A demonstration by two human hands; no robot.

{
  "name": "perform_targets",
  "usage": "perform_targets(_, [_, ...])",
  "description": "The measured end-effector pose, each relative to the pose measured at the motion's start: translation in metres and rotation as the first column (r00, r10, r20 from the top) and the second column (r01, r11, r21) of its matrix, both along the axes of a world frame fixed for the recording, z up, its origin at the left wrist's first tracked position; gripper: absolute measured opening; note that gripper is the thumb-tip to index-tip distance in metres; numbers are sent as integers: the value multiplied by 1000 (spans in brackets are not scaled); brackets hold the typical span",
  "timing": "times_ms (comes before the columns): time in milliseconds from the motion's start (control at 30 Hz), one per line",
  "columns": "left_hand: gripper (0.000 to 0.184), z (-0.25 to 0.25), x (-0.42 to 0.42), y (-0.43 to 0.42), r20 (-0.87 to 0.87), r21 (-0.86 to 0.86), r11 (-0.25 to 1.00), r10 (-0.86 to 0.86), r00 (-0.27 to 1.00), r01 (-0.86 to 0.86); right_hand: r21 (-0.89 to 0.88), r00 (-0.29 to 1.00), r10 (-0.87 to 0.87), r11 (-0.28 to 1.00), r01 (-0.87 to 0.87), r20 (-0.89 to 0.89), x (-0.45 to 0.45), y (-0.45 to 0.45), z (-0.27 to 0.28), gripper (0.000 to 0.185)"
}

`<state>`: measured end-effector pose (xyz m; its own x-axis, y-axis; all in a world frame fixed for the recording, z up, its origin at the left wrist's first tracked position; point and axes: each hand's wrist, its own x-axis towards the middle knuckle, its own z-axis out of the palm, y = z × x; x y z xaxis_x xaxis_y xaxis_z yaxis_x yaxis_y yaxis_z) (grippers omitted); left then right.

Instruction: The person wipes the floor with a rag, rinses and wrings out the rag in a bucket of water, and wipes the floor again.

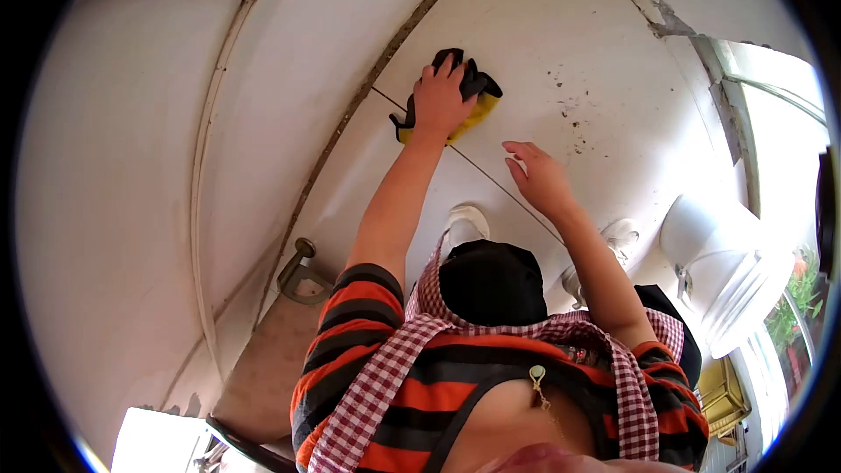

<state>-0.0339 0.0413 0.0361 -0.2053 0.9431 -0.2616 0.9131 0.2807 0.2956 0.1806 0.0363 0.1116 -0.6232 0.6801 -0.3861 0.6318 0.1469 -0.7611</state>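
Note:
My left hand (441,102) presses on a black and yellow cloth or glove (482,105) lying on the white tiled floor (526,17). Its fingers are bent over the dark part, and the yellow part sticks out to the right and below. To the right, my right hand (541,177) hovers above the floor with nothing in it, its fingers apart. Dark crumbs of dirt (575,126) lie scattered on the tile up and to the right of my right hand.
A white bucket (714,245) stands at the right, near white shoes (620,236). A metal fitting (302,276) is low by the left wall (123,140). Yellow crates (723,398) show at the lower right. A dark gap runs along the wall's foot.

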Motion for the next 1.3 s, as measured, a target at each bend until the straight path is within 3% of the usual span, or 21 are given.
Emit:
perform_targets(100, [63,0,14,-39,-46,16,997,-78,996,79,25,1000,25,999,-25,-10,-3,6,2,23])
perform_targets(167, [70,1,28,-90,26,-24,987,-160,987,160,58,1000,6,998,-4,-27,-1,5,-8,23])
perform_targets(233, [75,12,32,-125,42,-158,964,-209,977,213,-31,998,-53,998,52,-35,-3,4,-26,22])
perform_targets(333, [74,8,23,-114,-2,-131,972,-199,980,197,-104,996,-60,993,52,-69,-19,2,-50,22])
perform_targets(400, [72,8,15,-67,-14,-91,988,-127,992,125,-116,996,-28,993,18,-86,-32,-1,-52,22])
perform_targets(433, [72,-2,8,-41,-110,-83,990,-126,986,117,-111,996,-15,994,5,-88,-42,0,-47,22])
perform_targets(467, [68,-4,-1,-12,-53,-66,995,-74,996,70,-106,996,-1,994,-9,-87,-50,0,-40,22])
perform_targets(600, [57,-6,-33,83,-99,-105,994,-10,995,0,-85,998,24,996,-29,-63,-57,-1,-21,24])
perform_targets(667, [64,-7,-29,77,-124,-56,998,-37,992,30,-78,998,11,997,-16,-68,-48,-1,-14,24])
perform_targets(867, [84,9,13,-49,-97,-211,950,-257,962,232,-100,998,-50,994,45,-46,-12,1,-32,24])
perform_targets(1000, [74,4,5,5,-163,-75,989,-142,976,131,-155,999,-37,987,38,15,-3,-7,-37,24])
perform_targets(1100, [66,-2,-5,54,-132,-69,998,-19,991,9,-130,999,-37,991,35,-13,-10,1,-20,24])
perform_targets(1267, [69,15,9,-4,-109,-269,954,-171,979,137,-31,994,-50,998,47,-102,-5,16,-20,24])
perform_targets(1300, [68,13,5,-5,-114,-219,964,-180,977,152,-40,992,-67,997,63,-104,-6,17,-24,24])
